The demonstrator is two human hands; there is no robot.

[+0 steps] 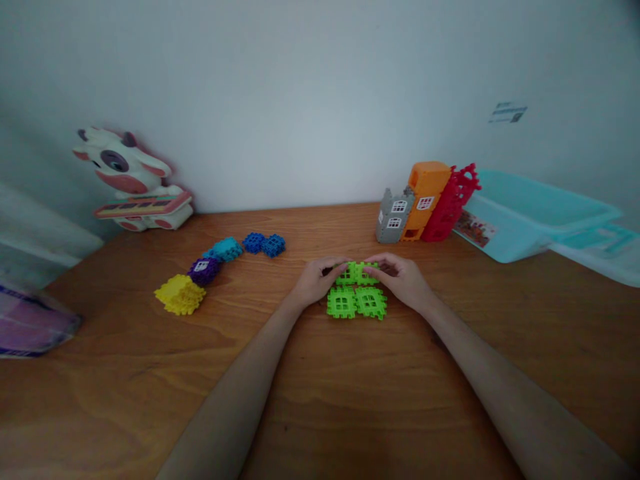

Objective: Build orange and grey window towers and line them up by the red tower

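Several green building blocks, flat squares with toothed edges and window grids, are at the middle of the wooden table. Two green blocks at the back stand side by side between my hands. My left hand pinches the left one, thumb in front and fingers behind. With its thumb and fingers, my right hand grips the right one at its upper corner. Closer to me, a green block and another green block lie flat, edges touching or nearly so.
Yellow, purple, light blue and dark blue blocks lie to the left. Grey, orange and red blocks stand by the wall. A turquoise bin is at right, a cow toy keyboard at left.
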